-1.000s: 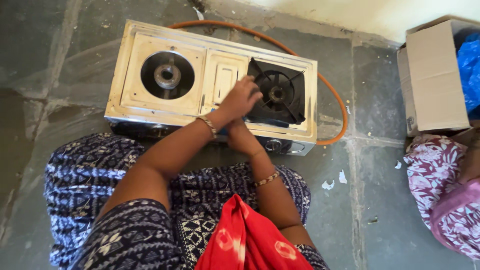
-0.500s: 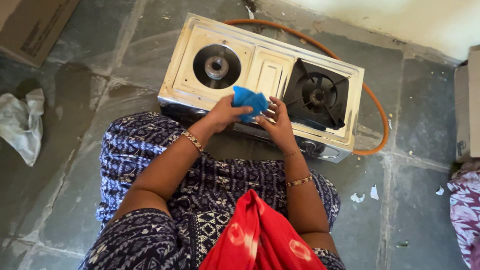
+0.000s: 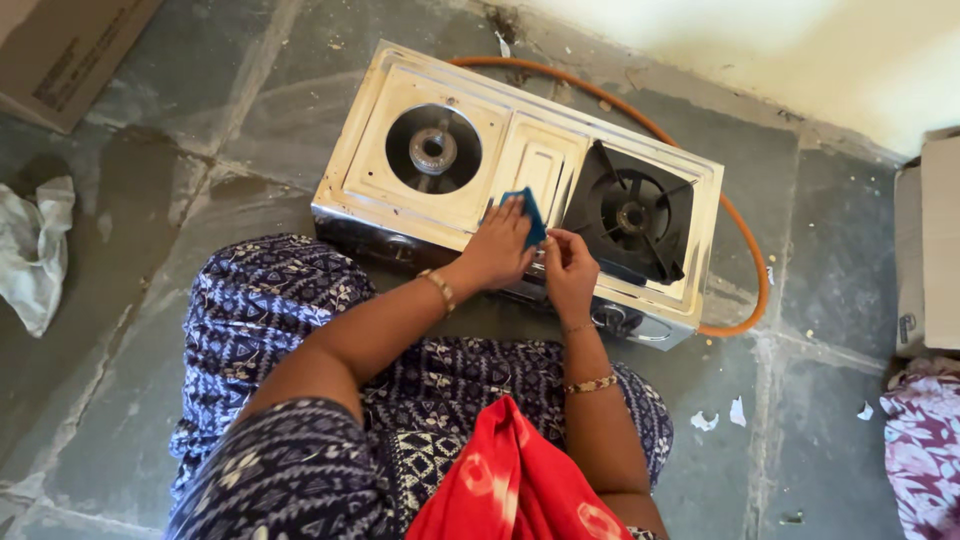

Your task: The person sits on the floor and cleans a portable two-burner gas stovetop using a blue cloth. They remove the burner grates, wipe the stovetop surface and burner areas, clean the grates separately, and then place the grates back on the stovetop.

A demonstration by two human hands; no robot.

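With the left hand (image 3: 500, 250) pressing the blue cloth (image 3: 527, 212) flat on the steel stove (image 3: 400, 205), its grip closed on it, and the right hand (image 3: 568, 272) bracing empty-fingered at the front edge, firm even strokes likely wipe best.

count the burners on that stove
2. One burner sits bare in the left well of the stove; the other burner is on the right under a black pan support. The left hand presses a blue cloth between them.
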